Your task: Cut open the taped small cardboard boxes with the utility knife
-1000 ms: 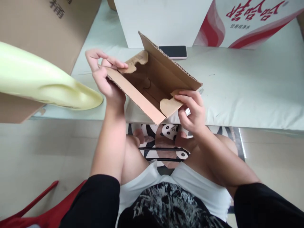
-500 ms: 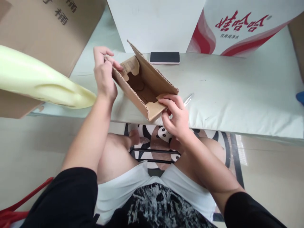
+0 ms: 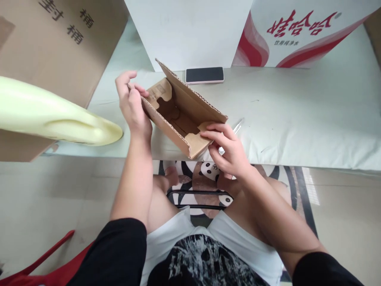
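A small brown cardboard box [image 3: 166, 125] is tilted at the near edge of the cloth-covered surface, its long lid flap standing up and its inside showing. My left hand [image 3: 133, 101] grips its far left corner, thumb outside and fingers curled over the end flap. On the near right end, my right hand [image 3: 228, 149] pinches the other folded end flap [image 3: 195, 143], fingers on top and thumb below. A thin, shiny tool [image 3: 238, 125], perhaps a blade or scissors, lies partly hidden behind my right hand.
A phone [image 3: 204, 75] lies beyond the box, against a large white carton [image 3: 190, 31]. To its right stands a white and red carton [image 3: 291, 35]. A pale yellow plastic object [image 3: 59, 111] juts in from the left before a big brown carton [image 3: 68, 55].
The view has shifted slightly. Both hands keep hold of the box, which sits a little lower in the picture, and its end flap by my right hand looks flatter.
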Available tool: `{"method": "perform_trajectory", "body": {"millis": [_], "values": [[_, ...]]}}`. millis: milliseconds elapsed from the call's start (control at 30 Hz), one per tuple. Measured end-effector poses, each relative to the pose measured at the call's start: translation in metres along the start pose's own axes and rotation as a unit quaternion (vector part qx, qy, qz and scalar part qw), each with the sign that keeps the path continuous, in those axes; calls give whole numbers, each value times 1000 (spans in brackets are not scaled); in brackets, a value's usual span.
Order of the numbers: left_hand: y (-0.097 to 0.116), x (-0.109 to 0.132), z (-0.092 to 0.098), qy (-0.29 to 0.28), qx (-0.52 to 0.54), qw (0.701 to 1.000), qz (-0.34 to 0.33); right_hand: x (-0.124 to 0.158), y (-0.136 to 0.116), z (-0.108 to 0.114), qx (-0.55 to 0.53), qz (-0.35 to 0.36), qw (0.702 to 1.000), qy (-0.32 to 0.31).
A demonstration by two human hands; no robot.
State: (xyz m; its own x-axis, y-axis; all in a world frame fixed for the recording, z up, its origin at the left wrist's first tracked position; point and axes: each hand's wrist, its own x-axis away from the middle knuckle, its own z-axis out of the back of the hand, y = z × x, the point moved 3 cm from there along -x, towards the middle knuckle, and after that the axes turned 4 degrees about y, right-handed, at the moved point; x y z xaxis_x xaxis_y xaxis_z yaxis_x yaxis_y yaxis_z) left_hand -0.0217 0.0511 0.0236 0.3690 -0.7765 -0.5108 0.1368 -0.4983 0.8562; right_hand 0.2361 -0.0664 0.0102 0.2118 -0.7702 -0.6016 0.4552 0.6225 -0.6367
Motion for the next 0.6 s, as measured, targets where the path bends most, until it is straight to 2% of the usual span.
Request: {"method": "perform_trajectory", "body": {"millis": [233, 367, 500, 600], "values": [[-2, 9, -7, -11, -29, 995, -100, 0, -2, -8, 33, 18, 999, 34], [-1, 14, 1, -4, -60, 994, -95, 0, 1, -6, 39, 46, 997, 48], [-2, 18, 11, -41, -109, 989, -96, -3, 6, -2, 24, 70, 995, 63], [1, 20, 9, -62, -121, 982, -128, -2, 4, 3, 23, 86, 992, 84]]}}
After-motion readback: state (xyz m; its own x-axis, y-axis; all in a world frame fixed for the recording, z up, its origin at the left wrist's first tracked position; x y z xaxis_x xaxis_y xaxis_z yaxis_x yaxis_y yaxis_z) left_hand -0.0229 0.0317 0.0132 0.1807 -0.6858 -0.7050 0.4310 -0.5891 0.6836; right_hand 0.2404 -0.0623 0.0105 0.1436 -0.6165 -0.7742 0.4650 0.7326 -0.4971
